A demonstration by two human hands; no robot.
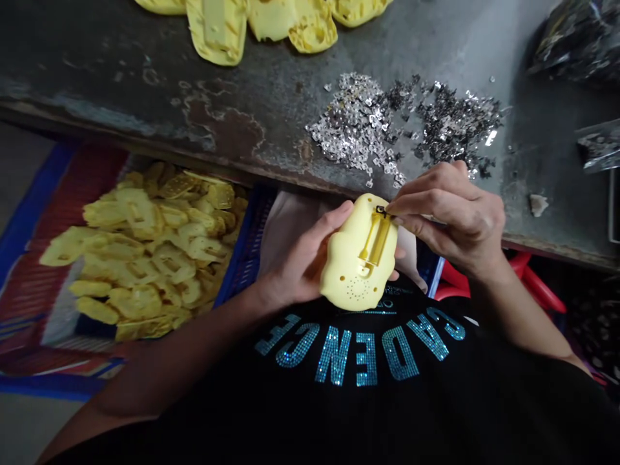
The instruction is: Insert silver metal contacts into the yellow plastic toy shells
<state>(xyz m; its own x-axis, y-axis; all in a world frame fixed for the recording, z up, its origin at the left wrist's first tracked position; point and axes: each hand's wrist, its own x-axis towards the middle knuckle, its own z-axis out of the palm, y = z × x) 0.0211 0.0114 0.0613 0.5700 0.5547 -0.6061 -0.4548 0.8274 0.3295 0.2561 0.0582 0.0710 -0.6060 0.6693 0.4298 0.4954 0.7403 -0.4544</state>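
Yellow plastic shell (358, 271) is held just off the edge of the desk (145, 77), cradled in the left hand (300, 258), whose fingers curl around its side. The right hand (450, 219) is pressed together at the fingertips, apparently pinching a small dark metal clip (382, 210) at the top of the shell's raised channel. Fitting that clip looks like the step in hand, and it seems to call for seating it squarely. A blue plastic crate (247, 248) holds heaped yellow shells (145, 245), while loose metal clips (358, 123) lie piled on the desk.
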